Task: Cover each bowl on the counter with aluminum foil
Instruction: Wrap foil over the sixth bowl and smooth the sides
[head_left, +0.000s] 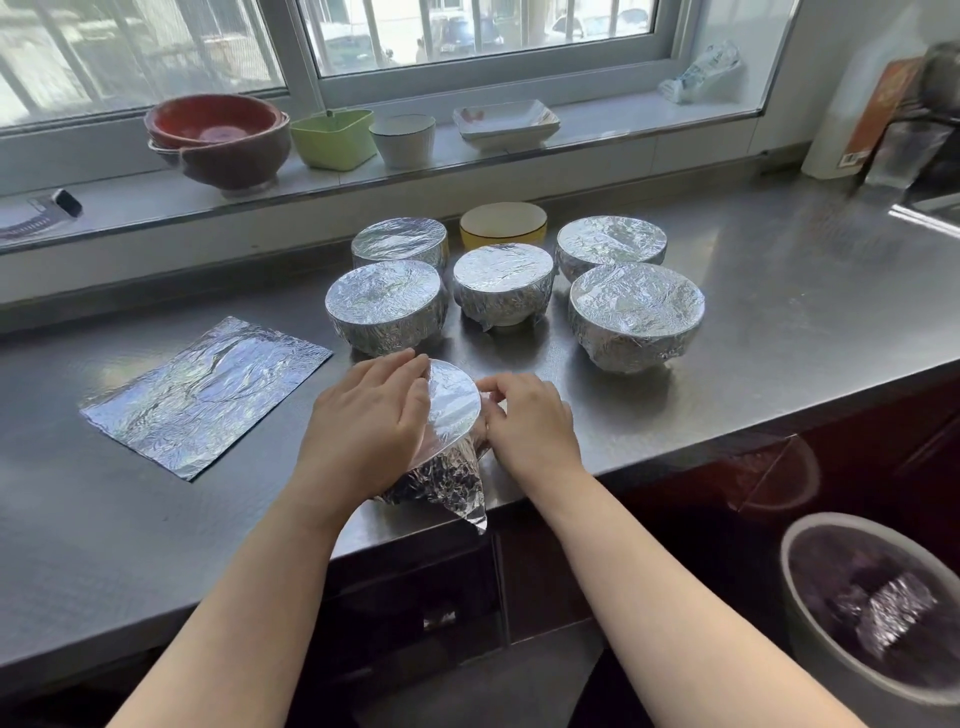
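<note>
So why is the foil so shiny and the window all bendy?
Head view: daylight from the window glares off the flat foil sheet and the foil-covered bowl under both hands; the wide-angle lens curves the window frame and counter edge; the right-hand corner items look blurred.

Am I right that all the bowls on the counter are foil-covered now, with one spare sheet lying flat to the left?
Not quite: the head view shows the yellow bowl in the back row uncovered. The spare sheet does lie flat on the left.
</note>
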